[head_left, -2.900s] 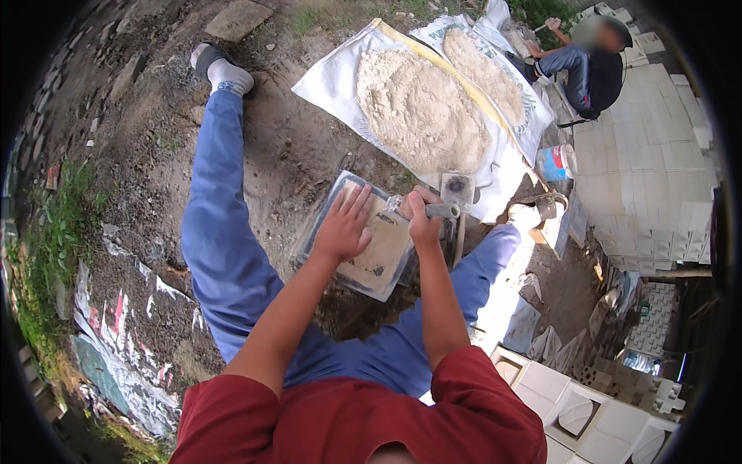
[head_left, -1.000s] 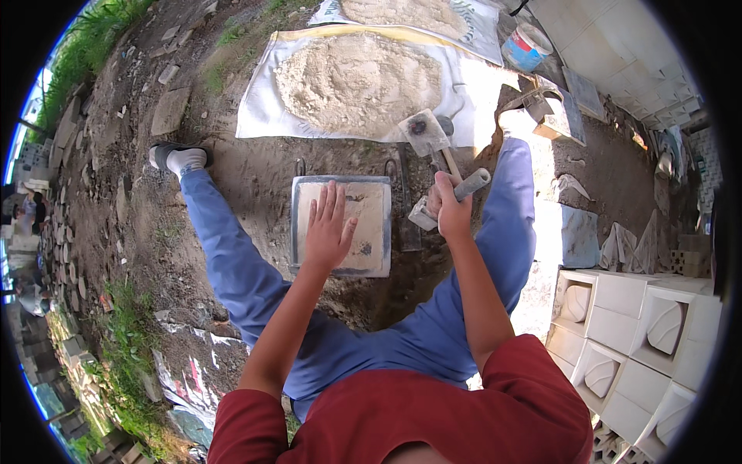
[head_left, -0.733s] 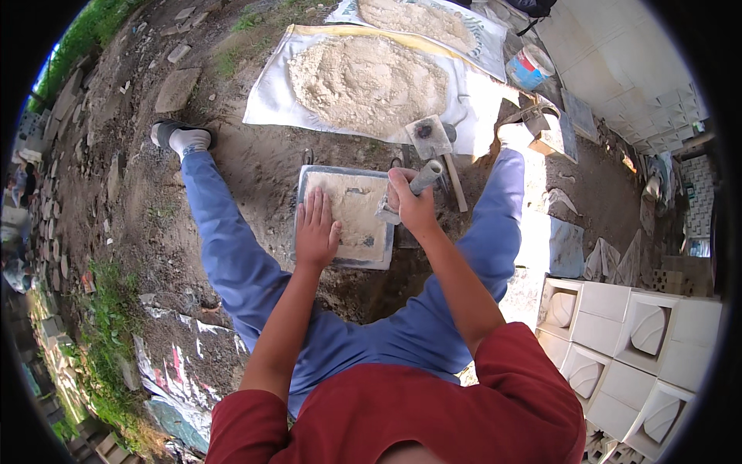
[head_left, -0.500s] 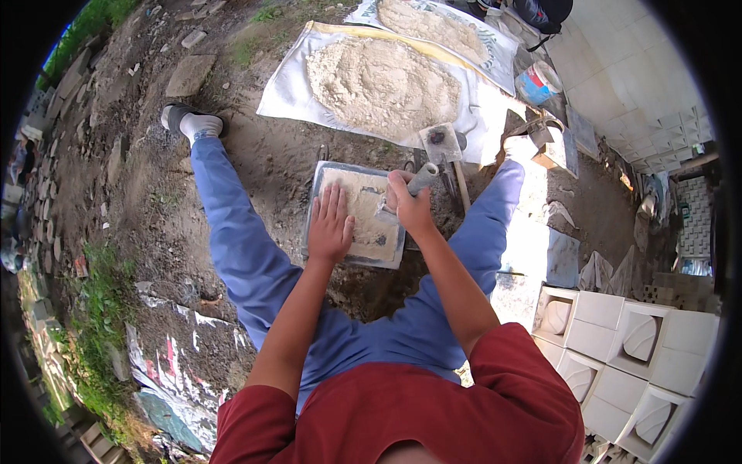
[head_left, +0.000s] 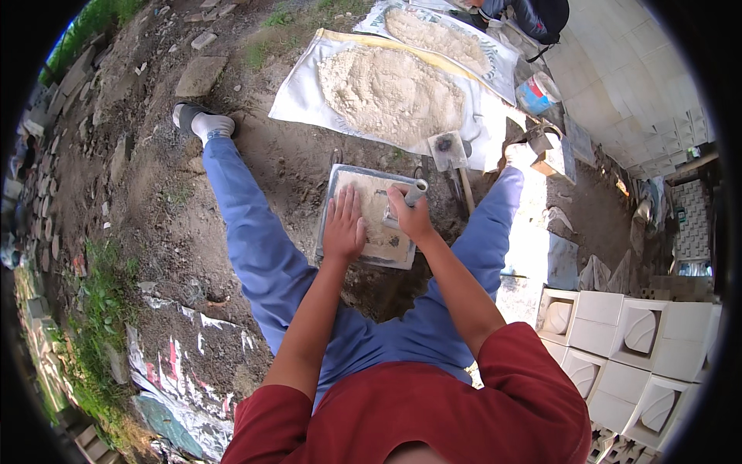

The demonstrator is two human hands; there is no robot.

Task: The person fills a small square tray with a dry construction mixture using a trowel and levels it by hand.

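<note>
Ground: bare brown dirt ground (head_left: pixel 166 201) strewn with small stones, grass along the far-left edge, the person sitting on it with legs in blue trousers spread apart.
Mould: grey rectangular metal mould tray (head_left: pixel 331 203) filled with pale sandy mix, lying flat on the ground between the legs.
Left hand: left hand (head_left: pixel 345 228) lies palm down on the mix in the tray, fingers spread and pointing away from the body.
Right hand: right hand (head_left: pixel 411 220) is closed in a fist about a grey cylindrical handle (head_left: pixel 415 190), whose end sticks out above the fingers over the tray's right side; the tool's lower part is hidden by the hand.
Sand: heap of pale sand (head_left: pixel 390 93) on a white woven sack sheet (head_left: pixel 305 97), just beyond the tray; a second sheet with sand lies farther off.
Trowel: square-bladed trowel (head_left: pixel 448 151) lies on the ground at the sheet's near edge, right of the tray.
Blocks: white cast decorative blocks (head_left: pixel 618 340) are stacked at the right.
Other person: someone in dark clothes (head_left: pixel 537 15) crouches at the far sheet.
</note>
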